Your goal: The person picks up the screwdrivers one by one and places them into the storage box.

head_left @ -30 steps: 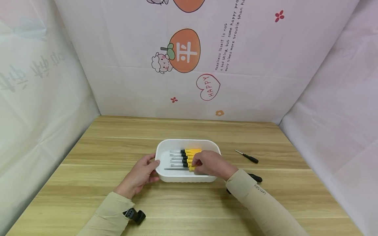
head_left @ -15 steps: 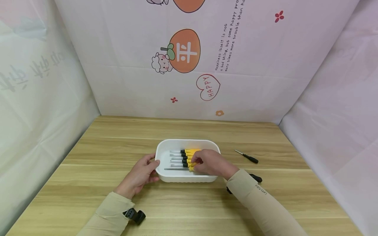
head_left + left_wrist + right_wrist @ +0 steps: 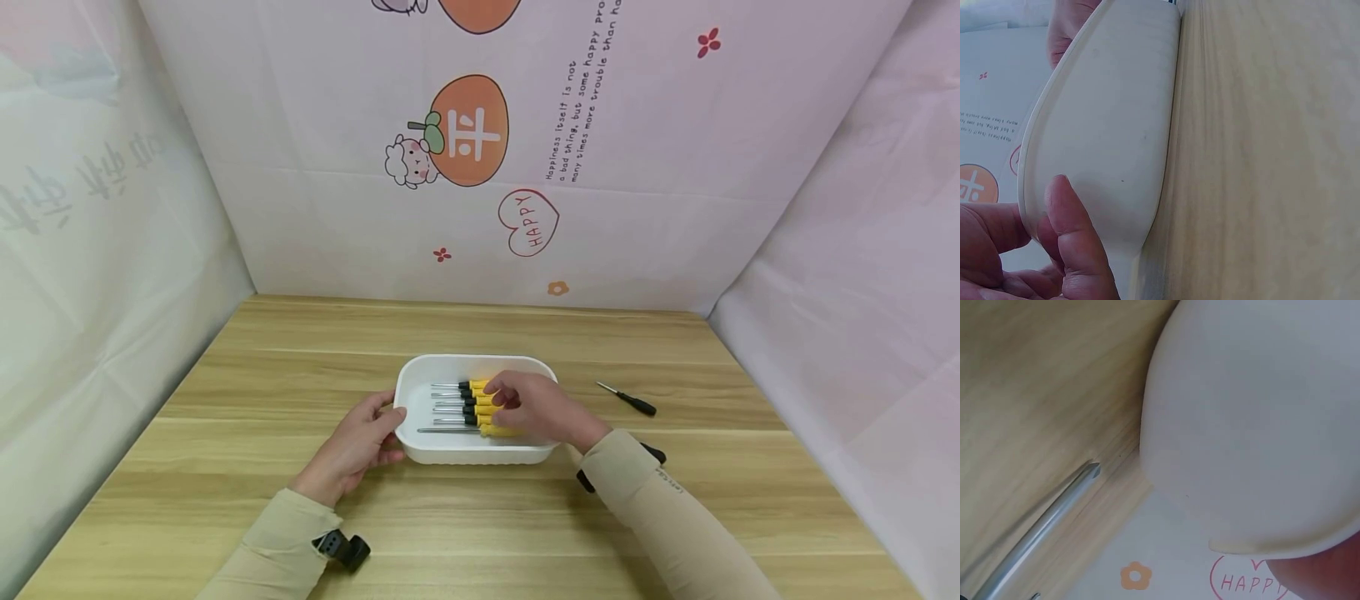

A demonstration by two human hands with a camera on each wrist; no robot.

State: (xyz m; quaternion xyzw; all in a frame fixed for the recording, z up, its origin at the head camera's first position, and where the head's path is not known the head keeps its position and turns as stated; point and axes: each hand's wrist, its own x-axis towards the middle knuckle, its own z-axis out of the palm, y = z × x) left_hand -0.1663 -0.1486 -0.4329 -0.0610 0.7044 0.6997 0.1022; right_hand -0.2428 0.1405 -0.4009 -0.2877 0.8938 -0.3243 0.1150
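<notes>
A white tray (image 3: 414, 417) stands on the wooden table, filling much of the left wrist view with its outer wall (image 3: 1104, 112). My left hand (image 3: 357, 450) grips its left end, thumb over the rim and fingers outside. Inside lies a row of screwdrivers (image 3: 471, 410) with yellow and black handles, shanks pointing left. Nearest me is a screwdriver with an all-yellow handle (image 3: 495, 431) and a longer shank. Over the handles hovers my right hand (image 3: 536, 408), thumb and fingers parted, nothing seen between them. It hides the handle ends.
Right of the tray lies a black-handled screwdriver (image 3: 636, 403). Another black handle (image 3: 654, 453) shows partly behind the right sleeve. In the right wrist view a cross-tipped steel shank (image 3: 1041, 528) lies beside the tray. Fabric walls enclose the table at the back and sides.
My right hand has let go of the nearest yellow-handled screwdriver, uncovering more of its handle, and has moved slightly up and away from me. My left hand and the tray stay put.
</notes>
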